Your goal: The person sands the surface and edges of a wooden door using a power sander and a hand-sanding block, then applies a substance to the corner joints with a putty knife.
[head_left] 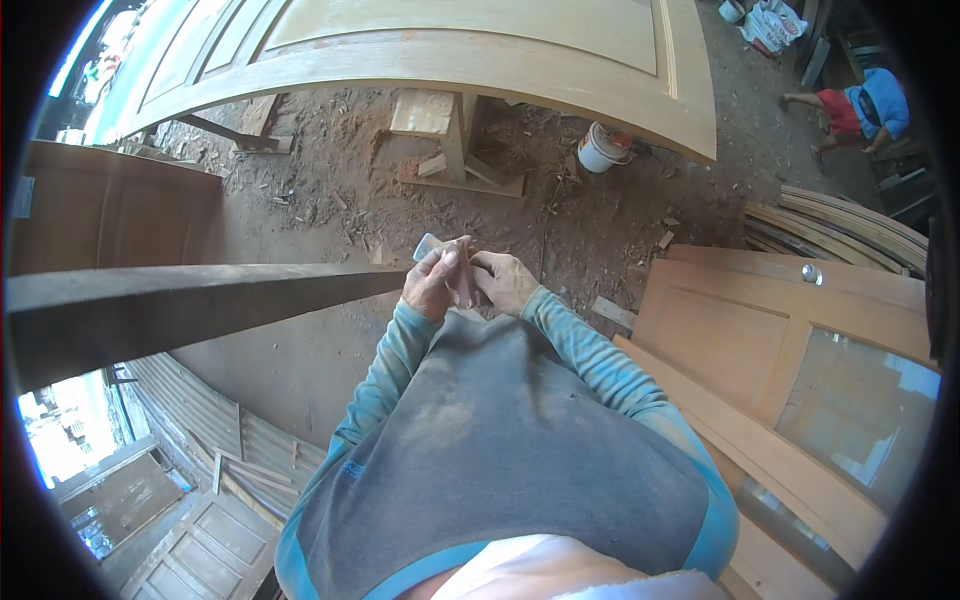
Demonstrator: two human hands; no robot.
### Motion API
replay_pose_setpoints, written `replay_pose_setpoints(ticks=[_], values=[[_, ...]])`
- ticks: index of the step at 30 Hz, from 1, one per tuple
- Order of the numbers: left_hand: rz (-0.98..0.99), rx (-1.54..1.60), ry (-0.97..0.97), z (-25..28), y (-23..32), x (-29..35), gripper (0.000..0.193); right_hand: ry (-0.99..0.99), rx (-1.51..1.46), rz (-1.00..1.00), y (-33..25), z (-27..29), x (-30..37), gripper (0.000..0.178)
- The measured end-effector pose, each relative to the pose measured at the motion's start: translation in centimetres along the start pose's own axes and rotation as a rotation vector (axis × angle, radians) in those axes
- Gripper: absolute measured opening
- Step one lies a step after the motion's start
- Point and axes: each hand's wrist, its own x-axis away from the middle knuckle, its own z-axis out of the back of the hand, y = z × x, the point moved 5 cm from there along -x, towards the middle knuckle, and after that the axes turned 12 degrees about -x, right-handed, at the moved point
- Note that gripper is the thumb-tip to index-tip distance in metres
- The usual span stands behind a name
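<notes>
Left hand (pixel 432 285): fingers closed around a small folded sheet, probably sandpaper (pixel 450 262), thumb pressed on its face. Right hand (pixel 506 281): fingers curled against the sheet's right edge, touching it. Dark wooden beam (pixel 190 305): ends just left of the grip. Sawdust-strewn floor (pixel 330 200): beyond the grip.

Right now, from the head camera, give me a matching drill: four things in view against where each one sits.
Things:
1. folded piece of sandpaper
2. white bucket
3. long dark wooden board
4. door with a glass pane

Places:
A. lying flat at the right
B. held between the left hand and the right hand
C. on the dirt floor under the edge of the big pale door
D. reaching in from the left edge toward the hands

Pairs: 1-B, 2-C, 3-D, 4-A
</notes>
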Motion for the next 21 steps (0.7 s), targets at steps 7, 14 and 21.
replay_pose_setpoints(ticks=[7, 14, 21], values=[[-0.118, -0.194, 0.238, -1.4, 2.4, -4.6, 0.043, 0.184, 0.071, 0.271, -5.2, 6.1, -2.5, 0.044], [-0.136, -0.238, 0.071, -5.3, 8.1, -12.3, 0.045, 0.268, 0.051, 0.383, -8.6, 11.1, -6.3, 0.043], [-0.076, -0.221, -0.230, -9.3, 12.1, -19.1, 0.054, 0.213, -0.173, -0.005, -9.3, 14.6, -10.4, 0.035]])
